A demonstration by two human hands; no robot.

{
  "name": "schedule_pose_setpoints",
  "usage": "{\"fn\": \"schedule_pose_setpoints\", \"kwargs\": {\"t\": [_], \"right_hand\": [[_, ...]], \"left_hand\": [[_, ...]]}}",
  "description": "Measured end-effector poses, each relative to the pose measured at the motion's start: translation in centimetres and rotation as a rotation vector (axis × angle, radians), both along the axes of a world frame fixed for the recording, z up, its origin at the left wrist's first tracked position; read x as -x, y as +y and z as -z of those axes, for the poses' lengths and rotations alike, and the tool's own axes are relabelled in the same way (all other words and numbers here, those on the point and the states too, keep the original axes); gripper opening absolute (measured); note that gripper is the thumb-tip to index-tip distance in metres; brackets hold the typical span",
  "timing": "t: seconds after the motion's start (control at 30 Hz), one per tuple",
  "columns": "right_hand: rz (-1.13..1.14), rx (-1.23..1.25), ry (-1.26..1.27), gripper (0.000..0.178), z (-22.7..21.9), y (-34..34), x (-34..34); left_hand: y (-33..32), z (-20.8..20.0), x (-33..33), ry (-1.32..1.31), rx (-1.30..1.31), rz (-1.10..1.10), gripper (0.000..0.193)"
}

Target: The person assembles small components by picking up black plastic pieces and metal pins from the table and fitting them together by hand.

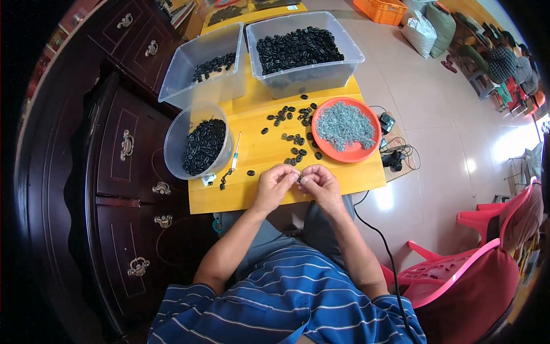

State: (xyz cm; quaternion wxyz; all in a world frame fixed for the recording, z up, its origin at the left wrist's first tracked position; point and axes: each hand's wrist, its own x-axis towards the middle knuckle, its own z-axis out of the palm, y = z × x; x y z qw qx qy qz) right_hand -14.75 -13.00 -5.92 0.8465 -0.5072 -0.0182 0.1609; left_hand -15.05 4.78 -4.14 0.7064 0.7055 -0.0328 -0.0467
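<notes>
At the table's near edge, my left hand (pixel 276 184) and my right hand (pixel 321 184) meet with fingertips pinched on a small black oval piece (pixel 299 179), mostly hidden by the fingers. Several similar black oval pieces (pixel 295 139) lie loose just beyond the hands. To the right, an orange-red plate (pixel 373 150) holds a heap of tiny silver metal parts (pixel 345 126), too small to name exactly. Left of my hands lies a thin tool like a screwdriver (pixel 236 153), near a short row of black pieces (pixel 224 180).
A round clear tub (pixel 172 135) of black pieces stands at the table's left. Two clear bins (pixel 309 74) (pixel 172 86) hold more at the back. Dark drawers (pixel 123 137) flank the left; a black cable (pixel 385 243) hangs at right near a pink chair (pixel 435 281). People sit far right.
</notes>
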Motion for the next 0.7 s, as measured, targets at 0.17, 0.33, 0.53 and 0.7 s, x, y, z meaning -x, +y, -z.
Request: {"fn": "schedule_pose_setpoints", "kwargs": {"t": [0.17, 0.33, 0.53, 0.7], "right_hand": [[-0.006, 0.015, 0.003, 0.013, 0.11, -0.10, -0.02], [-0.008, 0.028, -0.003, 0.013, 0.23, -0.15, -0.06], [-0.008, 0.024, -0.005, 0.013, 0.30, 0.03, -0.05], [0.026, 0.079, -0.021, 0.013, 0.95, 0.32, 0.06]], "left_hand": [[-0.02, -0.49, 0.07, 0.010, -0.042, -0.011, 0.011], [-0.19, -1.01, 0.19, 0.014, 0.023, -0.001, 0.008], [-0.16, -0.70, 0.25, 0.005, -0.001, -0.019, 0.007], [-0.03, -0.25, 0.25, -0.084, -0.160, -0.048, 0.005]]}}
